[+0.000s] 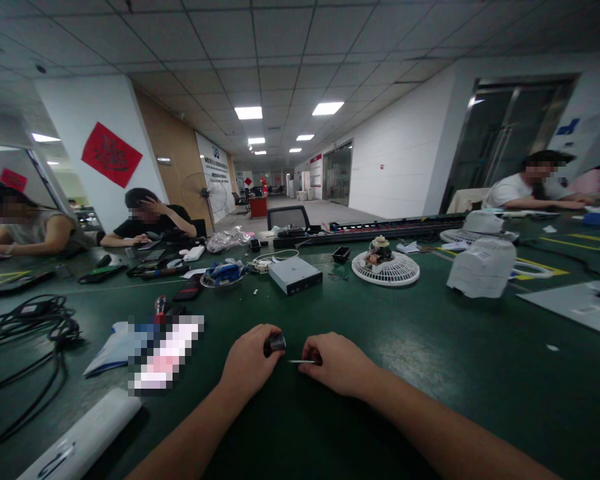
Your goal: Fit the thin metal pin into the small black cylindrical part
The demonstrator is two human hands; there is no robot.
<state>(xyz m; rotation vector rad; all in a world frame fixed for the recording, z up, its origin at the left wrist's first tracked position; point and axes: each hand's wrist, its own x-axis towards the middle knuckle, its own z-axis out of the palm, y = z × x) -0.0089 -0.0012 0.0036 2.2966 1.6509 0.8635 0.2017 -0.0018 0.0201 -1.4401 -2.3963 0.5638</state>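
Both of my hands rest on the green table just in front of me. My left hand is curled into a fist around a small black cylindrical part that sticks out at the top of the fist. My right hand is closed in a pinch on a thin metal pin, whose free end points left toward the black part. The two hands are a few centimetres apart and do not touch.
A grey metal box, a white fan grille with a motor and a white fan housing lie further back. Black cables and a white object lie at left. Other people sit along the left and right sides.
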